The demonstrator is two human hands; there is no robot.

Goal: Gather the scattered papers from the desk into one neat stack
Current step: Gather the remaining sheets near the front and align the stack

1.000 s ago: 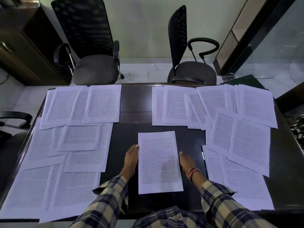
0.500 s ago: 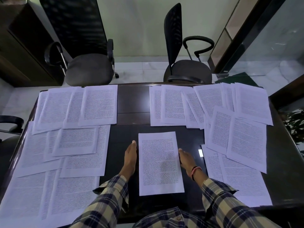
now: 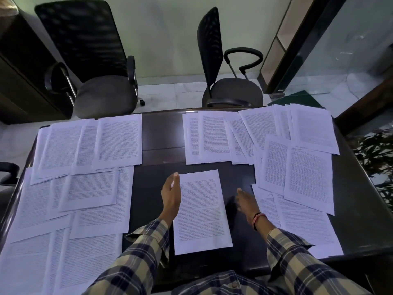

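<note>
Our left hand [image 3: 170, 195] and right hand [image 3: 246, 200] flank the center paper [image 3: 202, 211]; fingers straight together, gripping nothing.

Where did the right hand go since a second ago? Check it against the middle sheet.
Yes. The right hand has moved rightward off the middle sheet, leaving a dark gap of desk between them.

Dim room, pale wall [image 3: 170, 28], light tiled floor [image 3: 174, 92]. Two black mesh office chairs [image 3: 95, 67] [image 3: 225, 81] behind the dark surface [image 3: 161, 133]. Dark cabinet [image 3: 19, 77] left, glass partition [image 3: 350, 50] right, plant [image 3: 376, 158] right.
</note>
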